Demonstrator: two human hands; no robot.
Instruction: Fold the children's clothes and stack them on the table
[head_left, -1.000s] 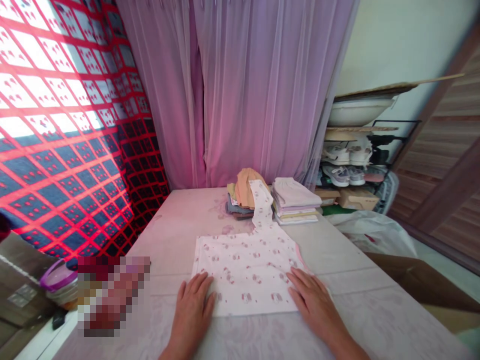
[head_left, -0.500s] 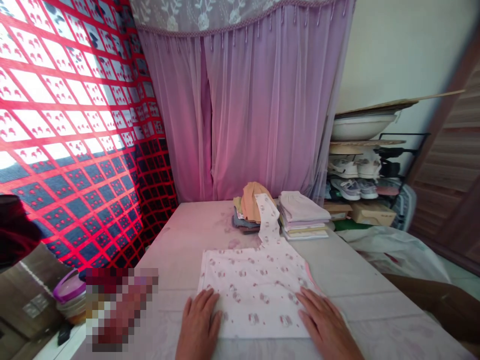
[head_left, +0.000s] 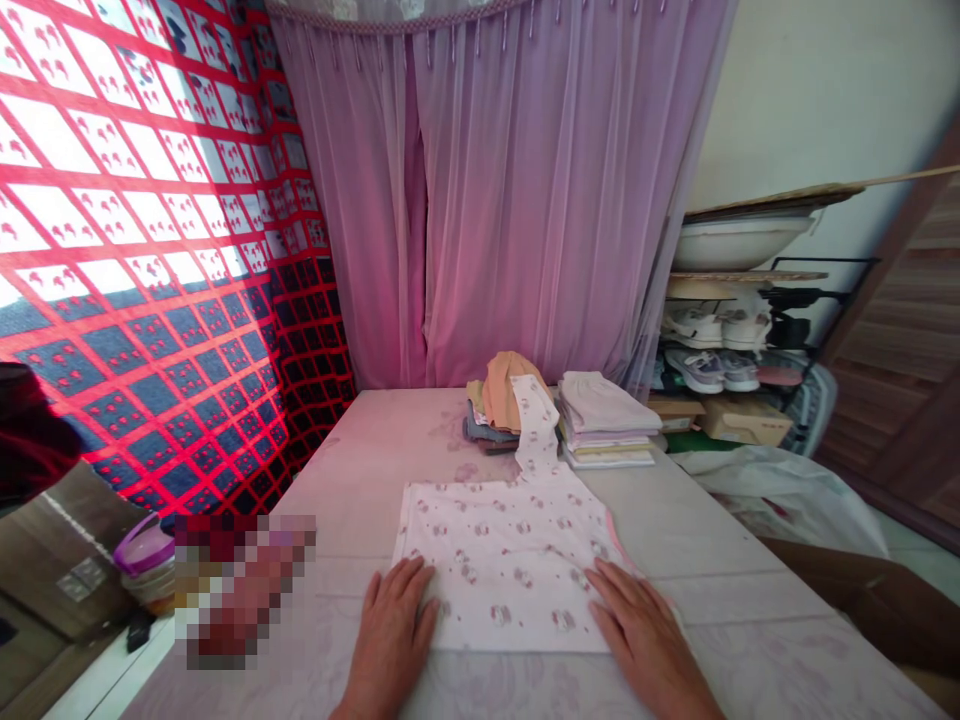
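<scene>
A white top (head_left: 495, 570) with small printed figures lies spread on the pale cloth surface before me. One sleeve (head_left: 536, 425) stretches away from me and drapes against a stack of folded clothes. My left hand (head_left: 391, 630) rests flat at the garment's left edge, fingers outstretched. On the opposite side, my right hand (head_left: 641, 630) lies over the right edge, close to a pink trim, its fingers also extended. Neither hand grasps the fabric. A few shallow wrinkles cross the cloth between them.
An orange garment (head_left: 501, 385) tops one clothes stack at the far edge; beside it stands a neat pile of light folded clothes (head_left: 606, 415). A purple curtain (head_left: 510, 220) hangs behind. To the right are a shoe rack (head_left: 750, 273) and an open cardboard box (head_left: 870, 600).
The camera view has tilted slightly downward, so the scene sits a little higher in the picture. Both hands stay flat at the top's two edges.
</scene>
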